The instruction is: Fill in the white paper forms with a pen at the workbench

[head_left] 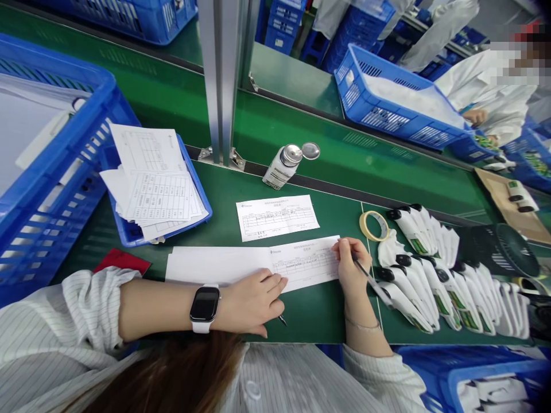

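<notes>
An open form pad (305, 265) lies on the green table, its right page printed with a table that bears some handwriting. My left hand (253, 298) rests flat across the pad's lower middle, fingers apart, with a watch on the wrist. At the pad's right edge my right hand (353, 269) is closed round a slim metallic tool whose blade-like end points down to the right; its exact kind is unclear. A loose filled-in form (278, 217) lies just beyond the pad. Part of a dark pen (282, 320) shows below my left hand.
A blue tray (202, 198) of papers and a large blue crate (99, 86) stand left. Behind the forms is a bottle (282, 166) with its lid raised. Tape (374, 225) and several white devices (413, 287) lie right. Across the table sits a person in white.
</notes>
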Demonstrator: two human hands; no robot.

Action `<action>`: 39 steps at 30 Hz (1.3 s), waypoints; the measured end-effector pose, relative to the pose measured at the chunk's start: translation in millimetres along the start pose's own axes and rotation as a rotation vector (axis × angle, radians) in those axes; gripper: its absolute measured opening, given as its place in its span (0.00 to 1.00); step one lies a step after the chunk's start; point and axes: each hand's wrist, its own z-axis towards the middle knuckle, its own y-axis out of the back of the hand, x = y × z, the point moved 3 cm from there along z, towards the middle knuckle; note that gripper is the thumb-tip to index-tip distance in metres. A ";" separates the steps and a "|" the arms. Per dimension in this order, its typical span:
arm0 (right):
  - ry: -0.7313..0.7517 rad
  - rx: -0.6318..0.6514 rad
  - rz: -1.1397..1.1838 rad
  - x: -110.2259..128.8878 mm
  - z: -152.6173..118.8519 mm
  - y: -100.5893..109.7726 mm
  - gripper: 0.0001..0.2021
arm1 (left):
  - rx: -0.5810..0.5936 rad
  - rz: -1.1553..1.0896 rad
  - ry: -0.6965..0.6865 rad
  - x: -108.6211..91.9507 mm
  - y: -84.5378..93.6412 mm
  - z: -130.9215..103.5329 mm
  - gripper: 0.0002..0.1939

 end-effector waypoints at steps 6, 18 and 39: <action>-0.064 0.099 -0.043 -1.2 -0.4 -0.9 0.13 | 0.022 0.003 -0.006 -0.1 1.6 0.8 0.26; 0.047 0.137 -0.207 3.0 -4.8 -9.5 0.19 | 0.052 0.003 -0.008 -0.8 -4.4 3.4 0.27; 0.107 0.120 -0.320 4.0 -6.5 -11.2 0.16 | 0.039 -0.003 -0.005 0.7 -3.8 0.4 0.26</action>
